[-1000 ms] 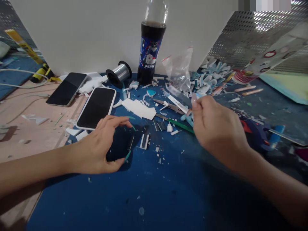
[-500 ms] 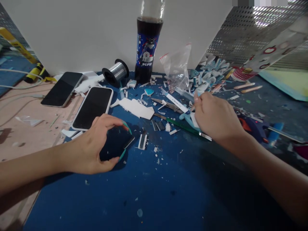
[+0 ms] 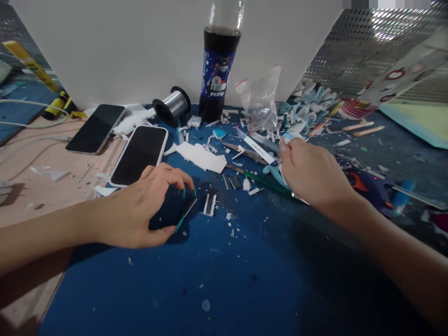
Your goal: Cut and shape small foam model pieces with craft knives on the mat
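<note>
My left hand (image 3: 140,212) is curled over the blue table at centre left. The long green nails of its thumb and forefinger close on a small dark strip (image 3: 189,206) with a pale edge. Just right of it lies a small white piece with dark bars (image 3: 209,204). My right hand (image 3: 311,170) is closed beside the tools, fingers bent down. What it grips, if anything, is mostly hidden behind the fingers. Close to it are a light-blue curved piece (image 3: 275,173), a white pen-like stick (image 3: 257,148) and a green-handled tool (image 3: 266,182).
Two phones (image 3: 140,156) lie at left, near a wire spool (image 3: 172,106). A Pepsi bottle (image 3: 219,70) and a clear zip bag (image 3: 261,102) stand behind. Pale scraps (image 3: 308,109) are heaped at back right. A dark-blue tool with an orange part (image 3: 367,186) lies beyond my right wrist.
My left thumb and fingers have drawn closer together onto the dark strip. My right hand has stayed almost in place. The whole view has shifted slightly.
</note>
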Demonstrator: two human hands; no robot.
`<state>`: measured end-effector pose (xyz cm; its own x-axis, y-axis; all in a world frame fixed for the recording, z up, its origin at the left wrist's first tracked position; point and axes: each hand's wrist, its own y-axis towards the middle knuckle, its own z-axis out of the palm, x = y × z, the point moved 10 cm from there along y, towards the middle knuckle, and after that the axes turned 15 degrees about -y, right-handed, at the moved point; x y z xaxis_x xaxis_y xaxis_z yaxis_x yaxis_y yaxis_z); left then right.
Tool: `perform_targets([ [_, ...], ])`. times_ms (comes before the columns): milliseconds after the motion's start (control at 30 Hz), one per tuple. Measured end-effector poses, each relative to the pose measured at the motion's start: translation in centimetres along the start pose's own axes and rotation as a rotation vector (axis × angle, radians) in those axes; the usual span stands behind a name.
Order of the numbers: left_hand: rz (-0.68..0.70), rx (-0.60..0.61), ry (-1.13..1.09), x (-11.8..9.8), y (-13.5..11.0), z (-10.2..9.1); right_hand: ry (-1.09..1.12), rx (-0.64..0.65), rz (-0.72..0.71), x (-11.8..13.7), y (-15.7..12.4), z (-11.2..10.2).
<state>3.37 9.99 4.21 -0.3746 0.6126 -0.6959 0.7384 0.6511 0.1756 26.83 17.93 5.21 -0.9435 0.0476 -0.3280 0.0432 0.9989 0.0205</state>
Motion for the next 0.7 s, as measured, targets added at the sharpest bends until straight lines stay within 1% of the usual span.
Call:
perform_targets([
  [100, -0.007, -0.041, -0.037, 0.3, -0.1, -0.2, 0.007, 0.010, -0.010, 0.1, 0.0, 0.0],
  [200, -0.070, -0.128, -0.060, 1.1, 0.0, -0.7, 0.024, 0.006, -0.016, 0.1, 0.0, 0.0],
  [267, -0.115, -0.191, -0.079, 1.6, 0.4, -1.2, 0.039, -0.002, -0.021, 0.1, 0.1, 0.0],
  [333, -0.151, -0.217, -0.096, 1.9, 1.4, -1.3, 0.057, -0.009, -0.035, 0.2, 0.1, 0.1],
  [500, -0.254, -0.159, -0.038, 2.3, 4.8, -0.4, 0.059, -0.042, -0.047, 0.5, -0.2, 0.1],
  [600, -0.254, -0.146, 0.018, 2.1, 6.1, 0.1, 0.058, -0.054, -0.051, 0.5, -0.5, 0.0],
  [700, -0.232, -0.151, 0.016, 1.9, 6.6, 0.3, 0.069, -0.063, -0.064, 0.6, -0.6, -0.2],
])
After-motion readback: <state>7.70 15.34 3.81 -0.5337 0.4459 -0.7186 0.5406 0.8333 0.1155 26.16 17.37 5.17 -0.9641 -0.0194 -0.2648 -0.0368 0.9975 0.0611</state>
